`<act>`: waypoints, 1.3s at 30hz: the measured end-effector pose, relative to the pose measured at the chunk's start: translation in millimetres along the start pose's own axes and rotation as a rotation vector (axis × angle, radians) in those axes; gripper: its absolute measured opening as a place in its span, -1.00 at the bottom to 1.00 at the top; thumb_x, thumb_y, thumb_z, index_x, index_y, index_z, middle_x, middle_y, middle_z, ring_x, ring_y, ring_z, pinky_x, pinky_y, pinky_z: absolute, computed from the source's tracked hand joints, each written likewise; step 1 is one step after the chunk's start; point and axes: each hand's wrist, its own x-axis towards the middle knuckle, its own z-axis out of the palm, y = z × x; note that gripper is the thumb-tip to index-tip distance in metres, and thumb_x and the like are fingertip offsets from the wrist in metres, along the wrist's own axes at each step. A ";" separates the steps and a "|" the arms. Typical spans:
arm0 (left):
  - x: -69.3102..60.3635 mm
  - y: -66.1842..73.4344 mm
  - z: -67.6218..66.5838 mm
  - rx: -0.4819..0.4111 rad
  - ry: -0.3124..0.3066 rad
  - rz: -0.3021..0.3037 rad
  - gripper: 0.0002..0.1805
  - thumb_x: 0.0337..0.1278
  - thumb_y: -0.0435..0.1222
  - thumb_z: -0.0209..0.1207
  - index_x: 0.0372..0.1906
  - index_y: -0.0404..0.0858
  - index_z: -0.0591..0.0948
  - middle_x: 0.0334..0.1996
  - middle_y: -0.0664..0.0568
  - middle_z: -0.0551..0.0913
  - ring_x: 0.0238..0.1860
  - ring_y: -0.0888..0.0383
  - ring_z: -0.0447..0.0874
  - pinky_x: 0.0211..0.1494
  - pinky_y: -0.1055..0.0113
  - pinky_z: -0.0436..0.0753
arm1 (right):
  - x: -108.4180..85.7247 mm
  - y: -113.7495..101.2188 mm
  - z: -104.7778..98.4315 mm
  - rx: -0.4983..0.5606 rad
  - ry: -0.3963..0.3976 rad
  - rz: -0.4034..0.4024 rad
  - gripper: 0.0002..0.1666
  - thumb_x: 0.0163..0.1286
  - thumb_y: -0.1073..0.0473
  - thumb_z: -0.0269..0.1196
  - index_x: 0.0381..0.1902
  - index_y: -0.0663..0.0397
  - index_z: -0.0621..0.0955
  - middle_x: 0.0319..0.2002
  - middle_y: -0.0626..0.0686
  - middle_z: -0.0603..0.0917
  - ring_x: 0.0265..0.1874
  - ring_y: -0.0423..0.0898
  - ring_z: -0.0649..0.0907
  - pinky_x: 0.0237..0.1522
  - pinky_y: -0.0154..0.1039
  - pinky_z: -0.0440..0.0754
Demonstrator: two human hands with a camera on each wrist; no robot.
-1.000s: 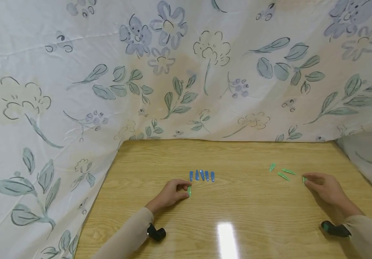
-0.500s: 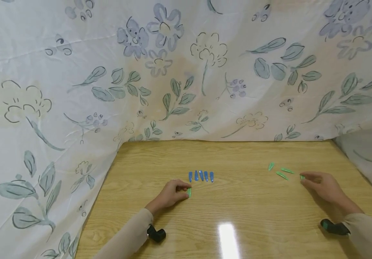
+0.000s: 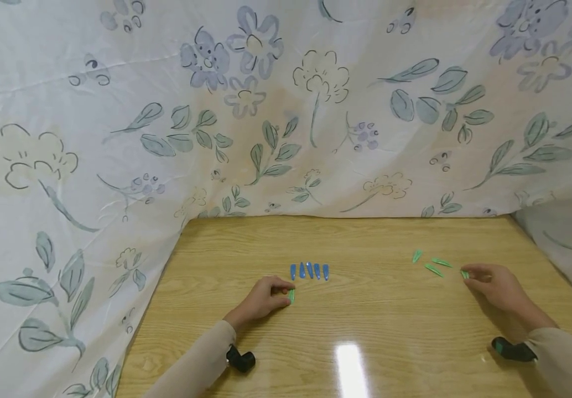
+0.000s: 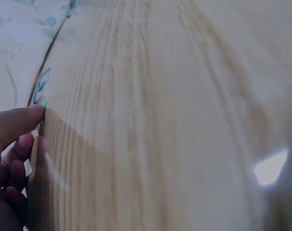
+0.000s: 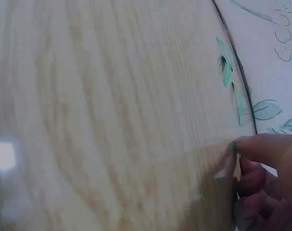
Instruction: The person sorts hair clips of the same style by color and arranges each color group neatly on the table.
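Left hand (image 3: 266, 296) and right hand (image 3: 496, 284) are pinching green clips (image 3: 292, 297). The left's is pointing toward the desk's (image 3: 380, 309) far edge, blue clips (image 3: 310, 270) ahead.

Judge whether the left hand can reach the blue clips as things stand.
Probably yes: the blue clips lie just beyond the left hand, with nothing seen between. But it holds a green clip, which it would likely need to release first.

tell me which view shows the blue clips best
The head view: all five blue clips lie uncovered in a row there. The left wrist view shows only a small blurred blue outline toward its left side; the right wrist view shows none.
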 end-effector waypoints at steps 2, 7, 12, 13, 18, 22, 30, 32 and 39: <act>0.0 -0.2 0.6 0.003 0.002 0.004 -0.63 0.24 -0.30 0.34 0.15 -0.18 0.71 -0.17 0.08 0.67 -0.13 0.24 0.55 0.02 0.36 0.58 | -0.1 0.5 0.1 0.006 0.002 -0.007 -0.68 0.30 0.32 0.37 -0.02 0.38 0.68 -0.33 0.17 0.74 -0.38 -0.27 0.71 -0.36 -0.48 0.51; 1.1 -0.9 2.7 0.016 -0.007 0.016 -0.63 0.24 -0.31 0.34 0.15 -0.19 0.71 -0.19 0.09 0.67 -0.12 0.25 0.56 0.06 0.36 0.58 | -4.3 2.1 -0.2 0.014 0.000 -0.023 -0.72 0.24 0.36 0.36 -0.08 0.37 0.68 -0.44 -0.07 0.66 -0.41 -0.59 0.50 -0.36 -0.49 0.54; 0.2 0.6 2.9 0.014 -0.009 0.015 -0.64 0.24 -0.33 0.34 0.14 -0.21 0.71 -0.20 0.08 0.67 -0.14 0.25 0.55 0.05 0.36 0.58 | -6.7 0.0 -2.6 -0.004 -0.027 -0.019 -0.74 0.25 0.34 0.33 -0.10 0.33 0.67 -0.44 -0.08 0.66 -0.43 -0.52 0.53 -0.38 -0.44 0.53; 0.0 0.7 3.0 0.015 -0.009 0.013 -0.64 0.24 -0.33 0.34 0.14 -0.21 0.71 -0.20 0.08 0.66 -0.14 0.26 0.54 0.05 0.37 0.57 | -7.1 -0.7 -3.0 -0.009 -0.033 -0.018 -0.74 0.24 0.34 0.32 -0.10 0.32 0.67 -0.43 -0.06 0.66 -0.44 -0.52 0.52 -0.38 -0.43 0.52; -0.2 0.1 3.5 0.018 -0.004 0.011 -0.63 0.22 -0.33 0.35 0.14 -0.21 0.71 -0.19 0.08 0.67 -0.15 0.28 0.53 0.05 0.38 0.57 | -7.8 -5.3 -4.1 -0.052 -0.058 -0.014 -0.75 0.25 0.32 0.31 -0.11 0.30 0.66 -0.42 -0.06 0.64 -0.44 -0.48 0.47 -0.42 -0.37 0.45; -0.4 -1.2 3.4 0.017 0.002 0.006 -0.64 0.22 -0.32 0.36 0.13 -0.20 0.72 -0.19 0.07 0.68 -0.15 0.29 0.53 0.05 0.38 0.57 | -5.7 -8.0 -4.8 -0.067 -0.065 -0.008 -0.73 0.27 0.29 0.31 -0.09 0.32 0.66 -0.37 -0.03 0.66 -0.37 -0.36 0.56 -0.40 -0.37 0.45; -1.6 -2.1 1.8 0.023 0.013 0.012 -0.64 0.22 -0.31 0.36 0.12 -0.20 0.72 -0.20 0.06 0.68 -0.15 0.27 0.54 0.03 0.38 0.56 | -4.5 -9.8 -3.8 0.018 -0.001 -0.032 -0.69 0.27 0.34 0.37 -0.04 0.37 0.66 -0.33 0.17 0.75 -0.40 -0.28 0.69 -0.42 -0.42 0.56; -1.1 -1.8 1.4 0.027 0.016 0.017 -0.65 0.22 -0.31 0.36 0.12 -0.19 0.72 -0.21 0.08 0.67 -0.15 0.26 0.53 0.03 0.37 0.55 | -4.6 -14.9 -2.3 0.059 0.039 -0.063 -0.69 0.26 0.37 0.37 -0.03 0.39 0.66 -0.32 0.23 0.75 -0.41 -0.46 0.61 -0.43 -0.43 0.57; -1.8 0.1 -0.6 0.021 0.013 0.018 -0.64 0.23 -0.32 0.35 0.14 -0.20 0.71 -0.18 0.08 0.67 -0.14 0.27 0.54 0.04 0.38 0.56 | -0.7 -45.9 13.4 0.177 0.080 -0.147 -0.69 0.26 0.44 0.33 -0.03 0.43 0.66 -0.32 0.29 0.74 -0.44 -0.53 0.57 -0.50 -0.41 0.55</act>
